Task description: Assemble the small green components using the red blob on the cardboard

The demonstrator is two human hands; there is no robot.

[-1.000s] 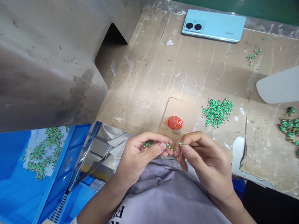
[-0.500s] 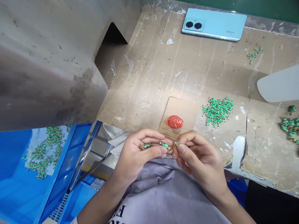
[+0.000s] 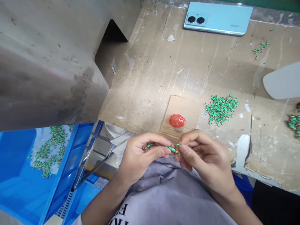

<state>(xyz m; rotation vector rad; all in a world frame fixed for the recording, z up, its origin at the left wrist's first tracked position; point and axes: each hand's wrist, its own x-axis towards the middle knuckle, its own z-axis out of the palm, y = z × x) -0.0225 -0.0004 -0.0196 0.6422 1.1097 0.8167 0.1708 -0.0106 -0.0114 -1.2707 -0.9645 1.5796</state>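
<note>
Okay, left hand point(image 3: 140, 156) pinches a green-yellow part point(image 3: 172, 149) between thumb and fingers, with a second green part point(image 3: 149, 145) tucked along its curled fingers. Right hand point(image 3: 206, 157) is narrow, thumb and index closed on a tiny green piece point(image 3: 178, 145); I have it right by the first part's end, can't tell if they touch. Both hands are at the near edge of the tabletop point(image 3: 145, 78), in front of a grey shirt point(image 3: 178, 190). Just beyond: red blob point(image 3: 177, 120) on a cardboard piece point(image 3: 182, 104). Green pile point(image 3: 221, 109) to its right, small green scatter point(image 3: 261, 47) farther off, darker green cluster point(image 3: 294, 122) cut by the right frame edge. Light-blue phone point(image 3: 220, 18) lies camera side up at the far edge. White object point(image 3: 283, 82) on the right, partly out of view. Lower left, blue bin point(image 3: 18, 162) holds more green pieces point(image 3: 45, 156) on a pale sheet point(image 3: 42, 137).
</note>
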